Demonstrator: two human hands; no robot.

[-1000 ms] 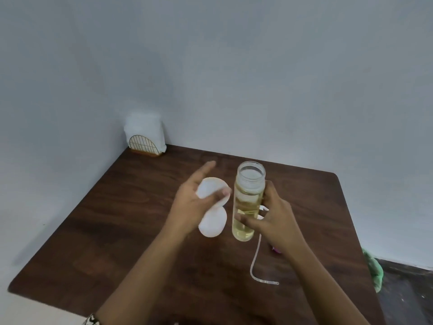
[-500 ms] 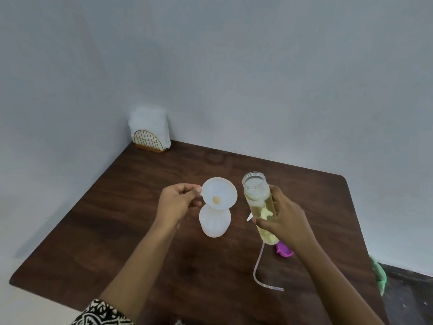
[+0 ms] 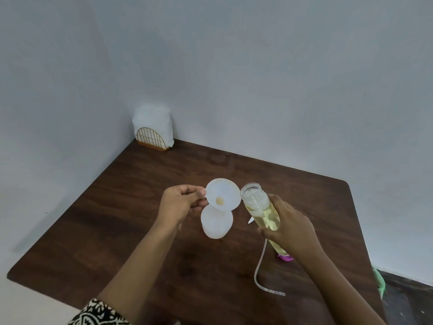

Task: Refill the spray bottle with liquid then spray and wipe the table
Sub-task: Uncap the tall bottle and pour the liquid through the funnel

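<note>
bare forearms, a black-and-white patterned sleeve (image 3: 98,313) on the left.

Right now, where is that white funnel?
In the head view, the white funnel sits in the neck of the white bottle on the table, its rim pinched by the left hand, just left of the tilted clear bottle.

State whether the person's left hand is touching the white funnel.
Touching. The head view shows the left hand pinching the near rim of the white funnel between thumb and fingers. The right hand holds the clear bottle beside it.
</note>
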